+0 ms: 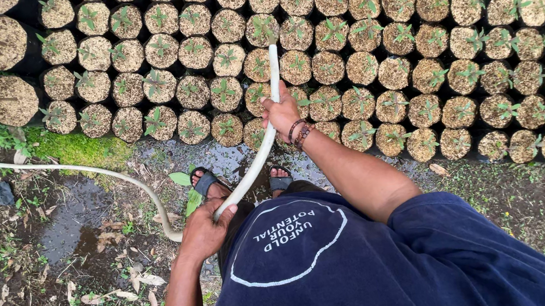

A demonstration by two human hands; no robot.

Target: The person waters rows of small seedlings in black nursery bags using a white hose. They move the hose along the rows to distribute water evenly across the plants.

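Gripping white hose [256,163] with both fists: right hand [283,114] closed near its nozzle end above seedling bags [372,40], left hand [203,231] closed lower down, over wet ground [77,222].

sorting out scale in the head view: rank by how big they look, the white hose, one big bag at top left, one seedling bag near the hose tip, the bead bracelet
1. white hose, longest by far
2. big bag
3. seedling bag
4. bead bracelet, smallest, though it sits nearer the camera than the bags
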